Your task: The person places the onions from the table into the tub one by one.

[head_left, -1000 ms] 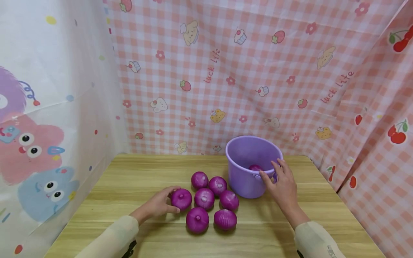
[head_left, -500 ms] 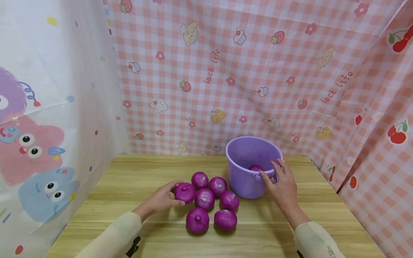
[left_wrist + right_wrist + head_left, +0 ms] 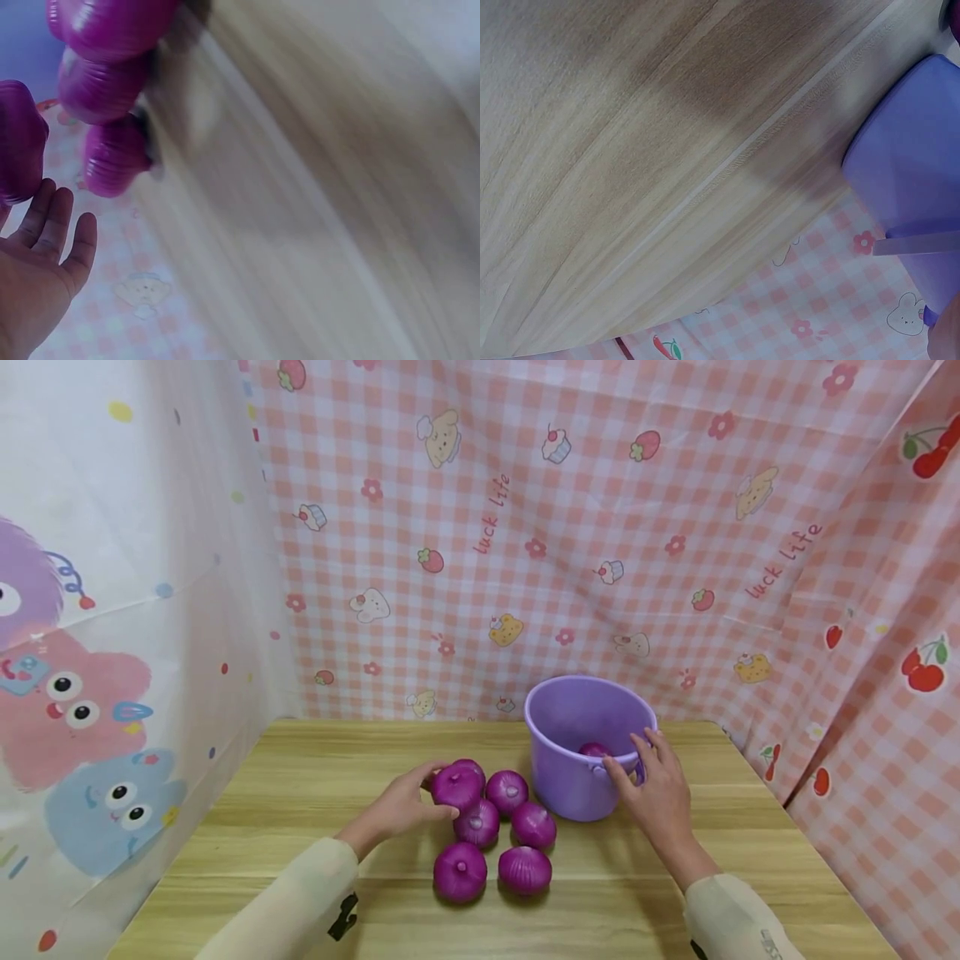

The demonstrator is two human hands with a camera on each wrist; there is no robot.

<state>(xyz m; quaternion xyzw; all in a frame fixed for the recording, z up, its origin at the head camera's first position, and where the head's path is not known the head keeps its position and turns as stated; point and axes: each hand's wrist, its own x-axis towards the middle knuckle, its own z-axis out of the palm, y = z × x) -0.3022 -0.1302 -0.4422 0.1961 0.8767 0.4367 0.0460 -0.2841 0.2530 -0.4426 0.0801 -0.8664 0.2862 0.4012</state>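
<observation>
My left hand (image 3: 411, 802) holds a purple onion (image 3: 457, 787), thumb on its near side and fingers behind; the left wrist view also shows this onion (image 3: 19, 142) at the fingertips. In the head view it overlaps another onion (image 3: 471, 766), partly hidden behind it. Several more onions lie to the right and nearer, among them a front onion (image 3: 460, 872) and an onion beside the bucket (image 3: 533, 825). My right hand (image 3: 660, 793) grips the rim of a purple bucket (image 3: 573, 789) at its near right side. Inside, one onion (image 3: 595, 750) shows; the rest of the bottom is hidden.
A wood-grain table (image 3: 300, 777) carries everything. Behind it hangs a pink checked cloth (image 3: 420, 643), close to the bucket's far side. A white cartoon-printed cloth (image 3: 202, 677) borders the left. The bucket's handle (image 3: 922, 244) hangs along its outside.
My left hand has lifted its onion off the table and carried it right and toward the back, over the group. The right hand and the bucket have stayed put.
</observation>
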